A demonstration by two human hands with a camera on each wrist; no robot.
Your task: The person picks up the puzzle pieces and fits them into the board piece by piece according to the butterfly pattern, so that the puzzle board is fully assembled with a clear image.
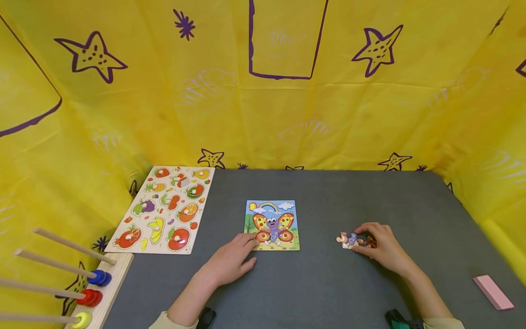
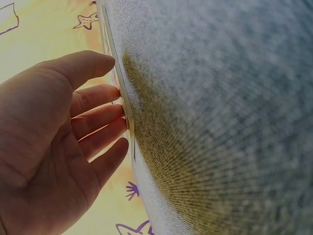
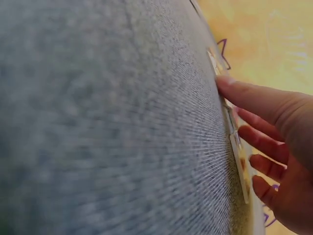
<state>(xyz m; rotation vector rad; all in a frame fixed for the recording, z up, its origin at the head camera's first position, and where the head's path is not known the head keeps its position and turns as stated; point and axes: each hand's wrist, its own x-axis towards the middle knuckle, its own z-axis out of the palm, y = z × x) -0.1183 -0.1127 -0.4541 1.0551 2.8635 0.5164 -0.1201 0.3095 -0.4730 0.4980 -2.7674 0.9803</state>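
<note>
A square butterfly puzzle board (image 1: 271, 228) lies flat on the dark table. My left hand (image 1: 230, 259) rests its fingertips on the board's lower left edge; in the left wrist view the fingers of that hand (image 2: 54, 142) are loosely bent, with the thumb apart. To the right, several small jigsaw puzzle pieces (image 1: 347, 239) lie close together, some under my right hand (image 1: 386, 249). Its thumb and index finger pinch the pieces from near and far sides. The right wrist view shows the thumb against one piece and another flat piece (image 3: 239, 166) beside the fingertips.
At the left lies a wooden fruit peg puzzle (image 1: 162, 208). A wooden stacking rack (image 1: 117, 278) with slanted rods and coloured rings stands at the near left. A pink block (image 1: 493, 292) is at the far right. Yellow patterned cloth (image 1: 263, 119) hangs around the table (image 1: 312, 288).
</note>
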